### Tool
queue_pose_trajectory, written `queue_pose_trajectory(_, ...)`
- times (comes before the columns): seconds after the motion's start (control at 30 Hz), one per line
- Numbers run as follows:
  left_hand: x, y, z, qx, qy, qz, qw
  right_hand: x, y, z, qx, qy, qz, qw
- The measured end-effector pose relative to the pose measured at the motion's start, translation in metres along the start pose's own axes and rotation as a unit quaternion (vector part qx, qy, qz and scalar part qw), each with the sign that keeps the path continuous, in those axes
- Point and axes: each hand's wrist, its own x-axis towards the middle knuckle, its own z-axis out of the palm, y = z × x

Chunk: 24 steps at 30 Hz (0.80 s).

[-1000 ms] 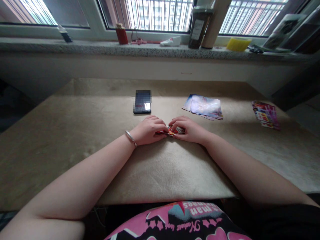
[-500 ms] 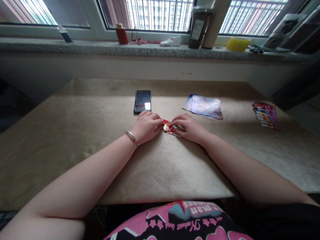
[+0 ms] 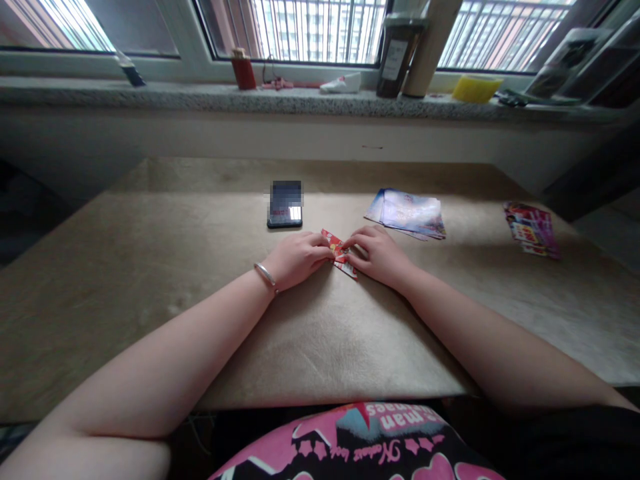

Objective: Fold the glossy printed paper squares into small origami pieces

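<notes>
A small piece of red and white printed paper (image 3: 345, 268) lies on the table in front of me, folded or creased. My left hand (image 3: 300, 257) has its fingertips closed on the paper's left side. From the other side, my right hand (image 3: 377, 255) pinches the paper with thumb and fingers, and its fingertips almost meet those of the left. Part of the paper is covered by the fingers. A dark phone (image 3: 285, 207) lies just beyond my left hand, not touching it.
Blue-purple printed sheets (image 3: 410, 213) lie stacked beyond my right hand. Several colourful paper pieces (image 3: 533, 230) are fanned out at the table's (image 3: 320, 347) far right. On the stone windowsill (image 3: 190, 99) stand a red container (image 3: 243, 70), a dark lidded jar (image 3: 395, 60) and a yellow object (image 3: 477, 89).
My left hand has drawn slightly nearer to me, away from the phone. The red and white paper has turned and now slants, with more of its lower right end showing.
</notes>
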Motion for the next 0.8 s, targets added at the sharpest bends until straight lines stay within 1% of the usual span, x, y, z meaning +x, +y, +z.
queue_pose_trajectory(0.13,0.0003,-0.0009,0.0001,-0.031,-0.015,-0.025,0.999,0.0008,0.0047,0.0013,0.015,0.009,-0.004,1.0)
queue_pose_trajectory(0.27,0.001,0.0008,-0.0023,-0.007,-0.01,-0.047,0.999,0.0016,0.0042,-0.0003,0.02,0.008,-0.001,1.0)
queue_pose_trajectory(0.37,0.0015,0.0009,-0.003,0.001,-0.006,-0.05,0.999,0.002,0.0037,-0.0003,0.024,0.006,-0.002,1.0)
queue_pose_trajectory(0.5,0.0019,-0.001,-0.0019,-0.026,-0.003,-0.057,0.998,0.0029,0.006,0.0033,0.021,0.018,0.022,0.999)
queue_pose_trajectory(0.63,0.0021,-0.0031,-0.0002,-0.054,-0.004,-0.082,0.995,0.0033,0.008,0.0077,0.014,0.038,0.034,0.999)
queue_pose_trajectory(0.8,0.003,-0.0054,0.0034,-0.071,-0.015,-0.114,0.991,0.0032,0.0068,0.009,-0.008,0.022,0.034,0.999)
